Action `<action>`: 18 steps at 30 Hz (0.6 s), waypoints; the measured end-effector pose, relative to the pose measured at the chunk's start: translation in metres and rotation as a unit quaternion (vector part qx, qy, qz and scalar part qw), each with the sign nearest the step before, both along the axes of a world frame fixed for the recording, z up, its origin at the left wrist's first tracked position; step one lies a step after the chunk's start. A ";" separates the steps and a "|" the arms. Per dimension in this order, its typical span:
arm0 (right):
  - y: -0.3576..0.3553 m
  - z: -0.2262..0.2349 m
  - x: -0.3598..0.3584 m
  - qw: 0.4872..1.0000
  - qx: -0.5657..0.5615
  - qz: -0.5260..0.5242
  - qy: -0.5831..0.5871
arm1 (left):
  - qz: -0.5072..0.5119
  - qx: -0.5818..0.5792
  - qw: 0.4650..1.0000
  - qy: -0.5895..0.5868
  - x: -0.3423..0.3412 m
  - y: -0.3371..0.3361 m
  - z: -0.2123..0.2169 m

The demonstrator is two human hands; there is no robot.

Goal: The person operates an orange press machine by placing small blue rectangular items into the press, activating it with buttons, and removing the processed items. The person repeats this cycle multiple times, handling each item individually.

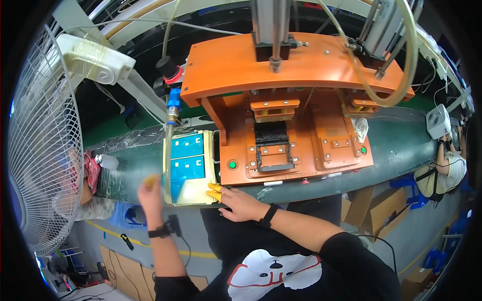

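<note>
Orange dominates: a press fixture (pixel 296 100) stands on the green belt (pixel 396 145), and everything is placed from it. Just left of the fixture lies a yellowish tray (pixel 190 168) holding blue sheets (pixel 187 159), close enough, it seems, to feed the nest (pixel 273 145) at the fixture's middle. The right hand (pixel 240 203), below the fixture's front-left corner, rests loosely open with yellow-capped fingertips (pixel 215 190) touching the tray's near corner, probably steadying or sliding it. The left hand (pixel 149 193), farther left of the tray, is blurred; whether it grips anything I cannot tell. A fan (pixel 42 145) stands far left.
</note>
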State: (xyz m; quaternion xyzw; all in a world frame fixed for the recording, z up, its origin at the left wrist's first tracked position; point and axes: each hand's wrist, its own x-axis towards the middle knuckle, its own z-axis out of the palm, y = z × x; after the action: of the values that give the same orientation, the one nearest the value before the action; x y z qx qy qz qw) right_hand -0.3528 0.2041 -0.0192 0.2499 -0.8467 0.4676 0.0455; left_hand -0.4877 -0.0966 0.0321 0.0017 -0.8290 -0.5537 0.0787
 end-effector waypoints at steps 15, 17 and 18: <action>0.092 0.117 0.063 0.950 -0.037 -0.135 0.278 | -0.066 0.048 0.997 0.005 0.114 -0.024 0.078; 0.113 0.147 0.065 0.909 0.048 -0.280 0.304 | -0.134 0.071 0.988 -0.034 0.129 -0.007 0.097; 0.121 0.151 0.065 0.914 0.088 -0.307 0.249 | -0.168 0.098 0.980 -0.047 0.135 0.002 0.106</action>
State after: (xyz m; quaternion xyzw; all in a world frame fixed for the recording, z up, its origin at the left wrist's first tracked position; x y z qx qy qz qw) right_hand -0.2878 0.3248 0.1321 0.0890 -0.8806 0.2763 0.3744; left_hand -0.3529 -0.0946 0.1377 -0.1038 -0.7619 -0.6370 -0.0551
